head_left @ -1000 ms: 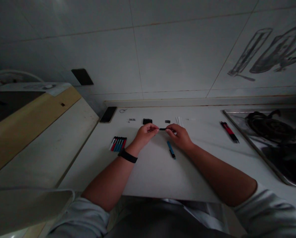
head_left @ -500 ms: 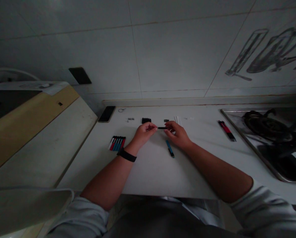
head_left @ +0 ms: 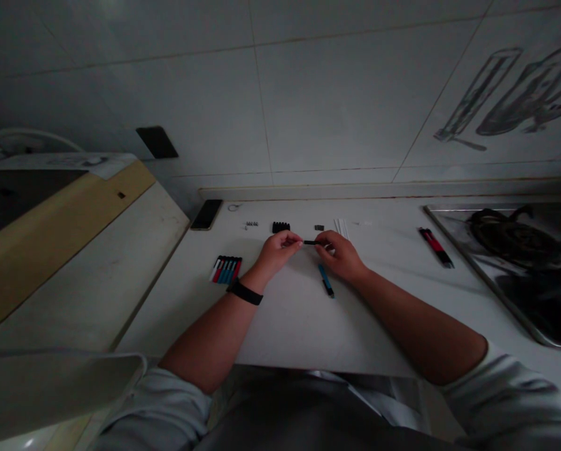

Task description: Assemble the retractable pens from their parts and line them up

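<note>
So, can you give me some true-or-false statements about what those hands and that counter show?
1. The left hand and right hand pinch one black piece between them. True.
2. The blue pen is in the right hand. False: it lies on the counter beside that hand.
3. A row of pens lies left of the left hand. True.
4. The phone lies by the right elbow. False: it lies at the counter's far left corner.
5. The black wristband is on the right wrist. False: it is on the left wrist.
</note>
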Demonstrator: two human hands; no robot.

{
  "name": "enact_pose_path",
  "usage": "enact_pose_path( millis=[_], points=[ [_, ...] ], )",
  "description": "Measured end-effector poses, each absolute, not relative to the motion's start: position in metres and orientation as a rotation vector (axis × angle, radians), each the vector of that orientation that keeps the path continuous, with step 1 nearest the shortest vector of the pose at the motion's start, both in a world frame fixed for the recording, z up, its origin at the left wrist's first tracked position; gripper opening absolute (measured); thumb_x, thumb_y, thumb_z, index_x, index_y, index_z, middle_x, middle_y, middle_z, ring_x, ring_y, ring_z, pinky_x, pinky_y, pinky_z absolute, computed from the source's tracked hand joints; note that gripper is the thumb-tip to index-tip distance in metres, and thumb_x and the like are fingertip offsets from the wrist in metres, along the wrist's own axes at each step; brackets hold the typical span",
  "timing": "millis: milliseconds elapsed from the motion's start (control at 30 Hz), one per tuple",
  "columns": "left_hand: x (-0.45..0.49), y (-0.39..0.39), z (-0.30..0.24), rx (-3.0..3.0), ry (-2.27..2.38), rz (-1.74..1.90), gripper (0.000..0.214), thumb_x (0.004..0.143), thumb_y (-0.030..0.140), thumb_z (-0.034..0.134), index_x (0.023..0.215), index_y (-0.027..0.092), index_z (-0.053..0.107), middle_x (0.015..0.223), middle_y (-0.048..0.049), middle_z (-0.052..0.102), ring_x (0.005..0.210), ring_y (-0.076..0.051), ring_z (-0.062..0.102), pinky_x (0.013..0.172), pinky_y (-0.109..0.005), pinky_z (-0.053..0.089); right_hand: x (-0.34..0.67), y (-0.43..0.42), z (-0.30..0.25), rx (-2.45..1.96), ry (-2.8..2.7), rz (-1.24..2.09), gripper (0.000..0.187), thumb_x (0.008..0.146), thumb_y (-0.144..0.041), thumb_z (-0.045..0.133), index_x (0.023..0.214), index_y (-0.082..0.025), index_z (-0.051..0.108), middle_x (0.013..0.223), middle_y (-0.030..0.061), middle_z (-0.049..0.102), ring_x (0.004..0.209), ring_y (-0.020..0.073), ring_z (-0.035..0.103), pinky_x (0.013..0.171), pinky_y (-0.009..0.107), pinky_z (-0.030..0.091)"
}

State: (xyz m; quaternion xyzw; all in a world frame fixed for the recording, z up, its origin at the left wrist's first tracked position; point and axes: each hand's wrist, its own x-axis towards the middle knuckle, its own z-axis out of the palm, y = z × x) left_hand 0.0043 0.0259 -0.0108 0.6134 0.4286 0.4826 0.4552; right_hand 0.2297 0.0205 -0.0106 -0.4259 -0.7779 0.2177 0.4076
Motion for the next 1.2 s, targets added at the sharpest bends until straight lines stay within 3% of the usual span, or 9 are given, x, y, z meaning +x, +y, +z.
enact_pose_path(
  millis=[200, 367, 533, 667, 833, 967, 1100, 1200],
  points=[
    [0.005, 0.026, -0.01, 1.5, 1.066, 1.194, 0.019, 0.084, 0.032, 0.078, 0.094, 0.017, 0.072, 0.092, -0.005, 0.073, 0.087, -0.017, 0.066, 0.086, -0.032, 0.052, 0.23, 0.022, -0.011, -1.063, -1.938, 0.609, 0.023, 0.094, -0.036, 0.063, 0.114, -0.024, 0.062, 0.105, 0.0074, 0.069, 0.086, 0.0199, 0.068, 0.073, 0.034, 0.059],
    [0.005, 0.026, -0.011, 1.497, 1.053, 1.204, 0.019, 0.084, 0.031, 0.077, 0.095, 0.017, 0.072, 0.092, -0.0046, 0.072, 0.087, -0.016, 0.066, 0.086, -0.032, 0.052, 0.231, 0.022, -0.012, -1.076, -1.955, 0.553, 0.016, 0.098, -0.036, 0.057, 0.105, -0.024, 0.064, 0.098, 0.0068, 0.068, 0.087, 0.0203, 0.068, 0.072, 0.033, 0.058],
    [0.005, 0.026, -0.009, 1.509, 1.076, 1.189, 0.017, 0.084, 0.029, 0.078, 0.095, 0.017, 0.072, 0.092, -0.0052, 0.073, 0.088, -0.017, 0.067, 0.086, -0.032, 0.053, 0.231, 0.022, -0.013, -1.068, -1.95, 0.59, 0.027, 0.093, -0.033, 0.063, 0.119, -0.024, 0.061, 0.107, 0.0076, 0.069, 0.086, 0.0193, 0.069, 0.075, 0.034, 0.06],
    [0.005, 0.025, -0.008, 1.531, 1.08, 1.185, 0.017, 0.084, 0.029, 0.077, 0.095, 0.017, 0.072, 0.093, -0.0053, 0.074, 0.088, -0.017, 0.067, 0.086, -0.032, 0.053, 0.23, 0.022, -0.011, -1.06, -1.97, 0.527, 0.014, 0.095, -0.029, 0.059, 0.107, -0.023, 0.063, 0.099, 0.0064, 0.067, 0.085, 0.0186, 0.067, 0.074, 0.032, 0.059],
    [0.004, 0.025, -0.011, 1.6, 1.099, 1.189, 0.014, 0.087, 0.027, 0.075, 0.096, 0.017, 0.072, 0.094, -0.0053, 0.074, 0.088, -0.017, 0.068, 0.084, -0.032, 0.054, 0.23, 0.022, -0.009, -1.071, -1.977, 0.522, 0.014, 0.098, -0.032, 0.057, 0.105, -0.023, 0.066, 0.097, 0.0064, 0.067, 0.086, 0.0194, 0.067, 0.073, 0.032, 0.058],
    [0.004, 0.022, -0.007, 1.735, 1.166, 1.184, 0.011, 0.09, 0.024, 0.072, 0.099, 0.019, 0.071, 0.097, -0.0053, 0.074, 0.088, -0.017, 0.067, 0.081, -0.031, 0.055, 0.233, 0.024, -0.01, -1.056, -1.995, 0.506, 0.015, 0.099, -0.031, 0.056, 0.106, -0.023, 0.067, 0.097, 0.0063, 0.066, 0.085, 0.0189, 0.067, 0.073, 0.032, 0.058],
    [0.005, 0.015, 0.0, 2.086, 1.214, 1.159, 0.024, 0.086, 0.018, 0.076, 0.109, 0.021, 0.07, 0.108, -0.0061, 0.07, 0.096, -0.019, 0.066, 0.085, -0.034, 0.055, 0.232, 0.021, -0.008, -0.998, -2.113, 0.42, 0.015, 0.098, -0.028, 0.059, 0.108, -0.023, 0.069, 0.1, 0.0073, 0.067, 0.085, 0.0188, 0.066, 0.078, 0.033, 0.057],
    [0.006, 0.011, 0.003, 2.308, 1.173, 1.087, 0.016, 0.085, 0.016, 0.077, 0.099, 0.021, 0.071, 0.103, -0.0052, 0.067, 0.101, -0.021, 0.065, 0.092, -0.038, 0.055, 0.231, 0.017, -0.006, -0.919, -2.224, 0.367, 0.016, 0.099, -0.027, 0.058, 0.11, -0.023, 0.069, 0.103, 0.008, 0.068, 0.091, 0.0204, 0.067, 0.084, 0.034, 0.055]
  ],
)
